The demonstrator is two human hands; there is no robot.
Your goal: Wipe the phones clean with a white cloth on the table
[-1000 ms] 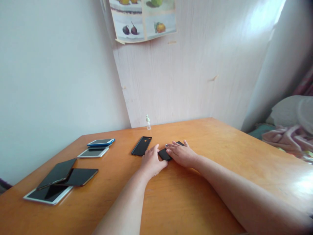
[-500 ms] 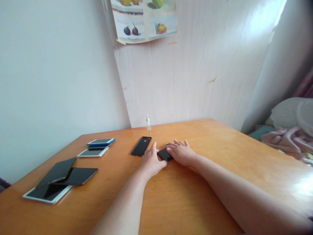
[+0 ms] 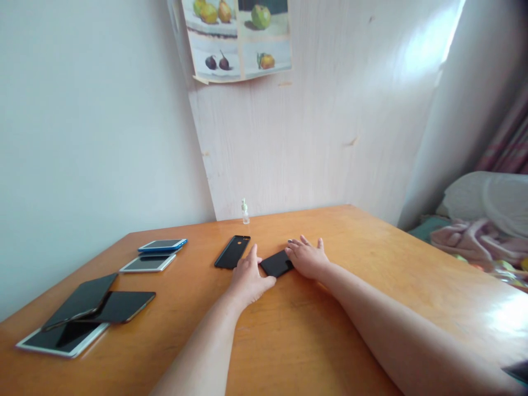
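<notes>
A black phone (image 3: 275,264) lies flat on the wooden table, its right part hidden under my right hand (image 3: 306,259). That hand rests over the phone with its fingers spread. My left hand (image 3: 248,279) is at the phone's left end, thumb and fingers apart, and I cannot tell whether it touches the phone. Just beyond the left hand lies a black phone case (image 3: 232,252), inner side up, with a camera cutout near its far end.
On the left, a white tablet (image 3: 66,338) lies under two dark devices (image 3: 84,300). Behind them are a white device (image 3: 148,263) and a blue-edged one (image 3: 163,245). A small pump bottle (image 3: 245,212) stands at the table's (image 3: 350,236) back edge, by the wall.
The view has tilted up and shifted slightly right. My left hand has drawn a little away from the phone, showing more of it. My right hand stays over the phone's right part.
</notes>
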